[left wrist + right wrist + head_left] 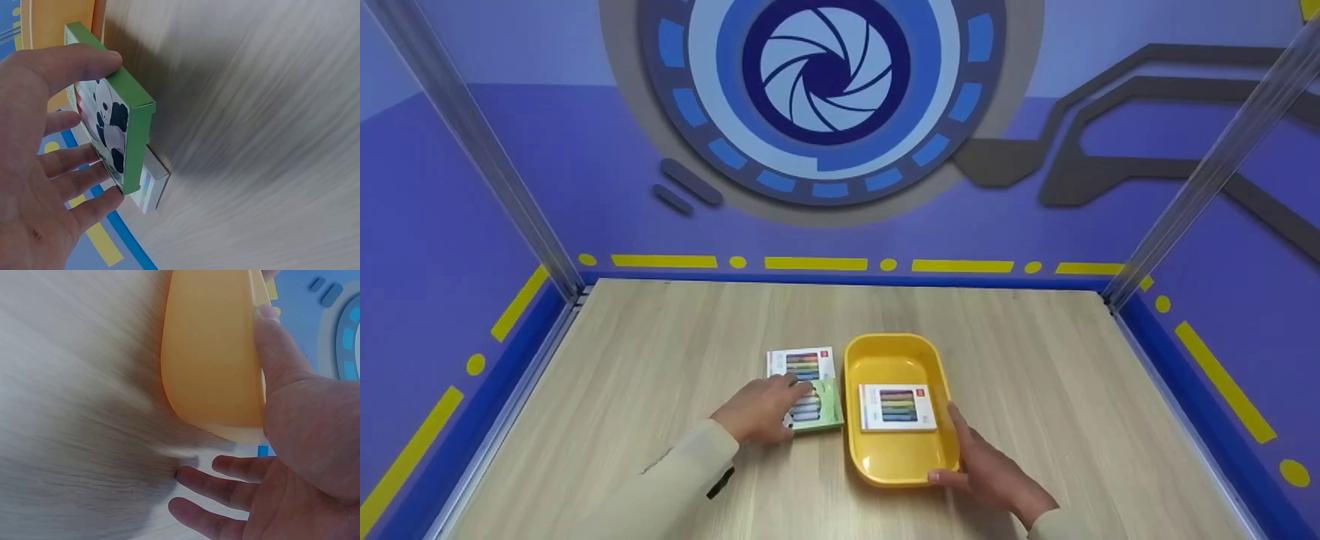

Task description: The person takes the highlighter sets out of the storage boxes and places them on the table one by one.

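Note:
My left hand (pixel 761 409) holds a green crayon box (pixel 829 405) between thumb and fingers, left of the yellow tray (pixel 892 463). A panda picture (pixel 111 121) shows on its face in the left wrist view. Just behind it lies a white crayon box (pixel 825 364), partly covered by the green one. Another white crayon box (pixel 898 409) lies flat inside the tray, coloured sticks showing through its window. At the tray's near right side, my right hand (pixel 990 472) touches the rim with its thumb; its other fingers (pixel 216 486) extend loosely in the right wrist view.
Everything stands on a light wood-grain table (pixel 660 337). A patterned blue-purple wall (pixel 547 172) closes off the back, with side panels left and right. Metal posts (pixel 1207 165) rise at the far corners.

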The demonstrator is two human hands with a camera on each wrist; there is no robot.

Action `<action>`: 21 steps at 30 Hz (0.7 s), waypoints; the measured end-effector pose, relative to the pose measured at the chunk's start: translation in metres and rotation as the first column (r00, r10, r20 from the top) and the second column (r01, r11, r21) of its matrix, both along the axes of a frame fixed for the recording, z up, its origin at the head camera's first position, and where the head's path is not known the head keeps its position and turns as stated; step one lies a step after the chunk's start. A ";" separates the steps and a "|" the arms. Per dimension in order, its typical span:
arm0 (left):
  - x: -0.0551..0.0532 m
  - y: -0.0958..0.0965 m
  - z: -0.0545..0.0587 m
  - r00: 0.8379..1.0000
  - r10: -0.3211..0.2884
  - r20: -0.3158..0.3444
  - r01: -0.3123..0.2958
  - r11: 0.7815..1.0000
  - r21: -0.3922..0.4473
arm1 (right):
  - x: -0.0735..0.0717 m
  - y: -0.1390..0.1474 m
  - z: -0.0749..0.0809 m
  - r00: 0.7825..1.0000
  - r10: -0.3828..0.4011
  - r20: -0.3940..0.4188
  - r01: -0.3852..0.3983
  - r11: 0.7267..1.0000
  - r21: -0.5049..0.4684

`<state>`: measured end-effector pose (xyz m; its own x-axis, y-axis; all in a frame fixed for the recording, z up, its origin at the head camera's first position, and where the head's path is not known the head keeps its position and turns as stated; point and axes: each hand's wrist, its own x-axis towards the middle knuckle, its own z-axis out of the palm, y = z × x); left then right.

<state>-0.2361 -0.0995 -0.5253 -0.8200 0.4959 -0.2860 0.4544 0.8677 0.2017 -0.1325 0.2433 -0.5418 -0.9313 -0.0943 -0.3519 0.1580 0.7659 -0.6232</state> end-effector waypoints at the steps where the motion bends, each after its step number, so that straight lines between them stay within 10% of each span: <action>1: 0.000 0.000 -0.001 1.000 -0.004 -0.003 0.004 1.000 -0.003 | 0.000 0.000 0.000 1.000 -0.002 0.002 0.002 1.000 0.002; 21: -0.001 -0.001 -0.016 0.996 -0.067 -0.059 0.068 0.998 0.014 | 0.001 0.001 0.000 1.000 0.006 -0.010 -0.006 1.000 0.019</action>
